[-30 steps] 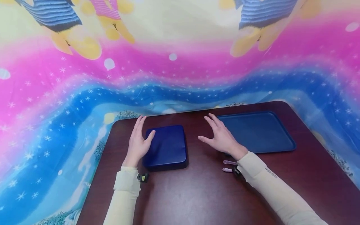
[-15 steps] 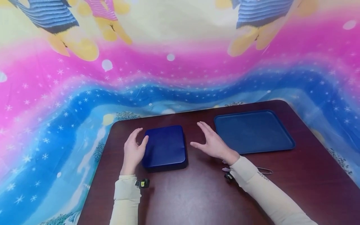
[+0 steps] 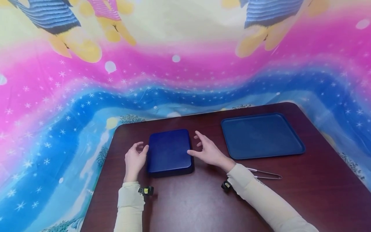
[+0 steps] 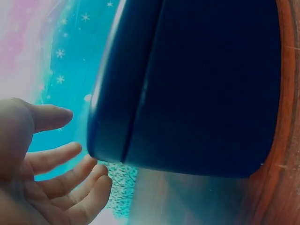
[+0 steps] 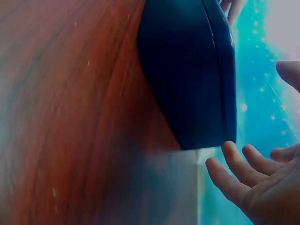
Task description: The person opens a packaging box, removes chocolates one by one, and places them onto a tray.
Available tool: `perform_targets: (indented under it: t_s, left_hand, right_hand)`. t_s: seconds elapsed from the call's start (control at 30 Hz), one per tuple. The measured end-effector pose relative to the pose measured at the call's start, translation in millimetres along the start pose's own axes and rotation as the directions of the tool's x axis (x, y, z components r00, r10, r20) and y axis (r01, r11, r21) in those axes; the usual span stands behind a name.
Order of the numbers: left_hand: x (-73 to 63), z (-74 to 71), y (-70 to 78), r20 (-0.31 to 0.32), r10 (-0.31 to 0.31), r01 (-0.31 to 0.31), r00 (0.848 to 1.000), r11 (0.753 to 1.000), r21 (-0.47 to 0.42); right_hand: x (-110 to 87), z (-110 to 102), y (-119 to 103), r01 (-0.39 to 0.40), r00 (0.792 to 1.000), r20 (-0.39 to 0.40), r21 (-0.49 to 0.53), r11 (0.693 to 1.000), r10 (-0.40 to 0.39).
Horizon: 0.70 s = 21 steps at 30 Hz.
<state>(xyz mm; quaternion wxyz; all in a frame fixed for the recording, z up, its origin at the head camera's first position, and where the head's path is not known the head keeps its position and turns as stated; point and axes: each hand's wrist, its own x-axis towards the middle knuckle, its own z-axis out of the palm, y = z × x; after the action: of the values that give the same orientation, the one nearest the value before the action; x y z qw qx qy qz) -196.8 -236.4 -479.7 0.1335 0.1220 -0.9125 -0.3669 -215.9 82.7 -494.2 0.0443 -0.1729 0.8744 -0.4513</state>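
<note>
A dark blue square box (image 3: 169,151) lies flat on the table. In the left wrist view a seam runs along the side of this box (image 4: 206,93), below its top. My left hand (image 3: 135,162) is at the box's left side, fingers loosely bent and holding nothing. On the other side, my right hand (image 3: 210,151) has its thumb near the box's right edge and its fingers spread. The right wrist view has the fingers of the right hand (image 5: 262,183) by a box corner; whether they touch it I cannot tell.
A flat blue tray (image 3: 262,137) lies at the back right of the brown table (image 3: 191,206). Metal tongs (image 3: 268,175) lie in front of it, partly hidden by my right sleeve. A printed cloth (image 3: 185,74) hangs behind the table.
Both hands have come down toward the box. My right hand has moved left, away from the tray, to the box's right side. The tongs show more now; the box has stayed put.
</note>
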Motion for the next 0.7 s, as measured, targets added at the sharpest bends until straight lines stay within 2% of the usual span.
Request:
perform_targets:
  t_s: [0.13,0.3,0.5,0.57,0.7]
  left_hand:
    - [0.4,2.8,-6.3,0.045,-0.064,0.067,0.997,0.996,-0.054]
    - [-0.1,6.9,-8.6,0.128,-0.117,0.138,0.985,0.975,-0.174]
    - [-0.2,11.2,-9.6,0.133,-0.149,0.171,0.980,0.971,-0.169]
    - [0.1,10.8,-9.3,0.151,-0.167,0.196,0.974,0.959,-0.204]
    - [1.5,10.3,-9.2,0.203,-0.198,0.253,0.959,0.921,-0.297]
  right_hand:
    - [2.9,9.8,-2.8,-0.011,1.000,0.026,0.008,1.000,0.011]
    - [5.5,18.7,-5.9,-0.045,0.999,0.026,0.028,0.999,0.044]
    - [9.6,25.0,-7.7,-0.134,0.991,0.002,0.121,0.984,0.135]
    - [11.1,26.8,-7.6,-0.167,0.986,-0.004,0.147,0.975,0.170]
    - [14.1,29.2,-7.4,-0.215,0.975,-0.016,0.157,0.964,0.220]
